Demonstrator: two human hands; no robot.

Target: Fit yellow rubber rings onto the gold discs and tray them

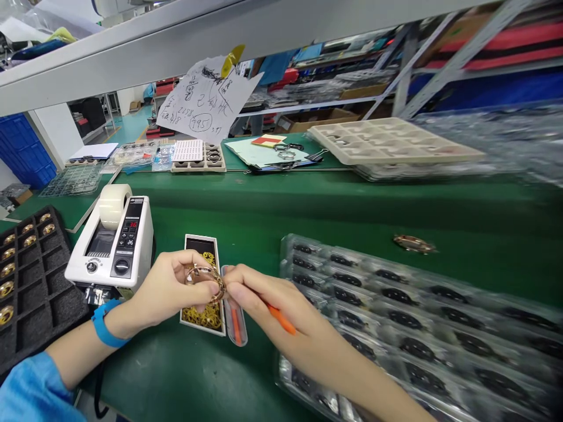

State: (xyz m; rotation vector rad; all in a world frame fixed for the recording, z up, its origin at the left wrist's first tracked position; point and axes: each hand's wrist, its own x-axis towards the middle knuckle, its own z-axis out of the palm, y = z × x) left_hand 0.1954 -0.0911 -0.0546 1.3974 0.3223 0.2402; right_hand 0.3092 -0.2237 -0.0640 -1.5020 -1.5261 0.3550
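Observation:
My left hand is closed around the edge of a rose-gold metal ring that looks like a watch case, tilted up between thumb and fingers. My right hand pinches a slim tool with an orange handle; its working tip is hidden at the fingertips, right against the ring's edge. Beneath both hands stands a white box holding many small yellow loops. Beside it lies a clear narrow case with an orange strip inside. Another rose-gold ring rests on the green table at right.
A white tape dispenser stands left of my left hand. Further left is a black foam tray with gold round parts. Clear plastic trays of dark parts fill the right. A beige tray and papers lie on the back ledge.

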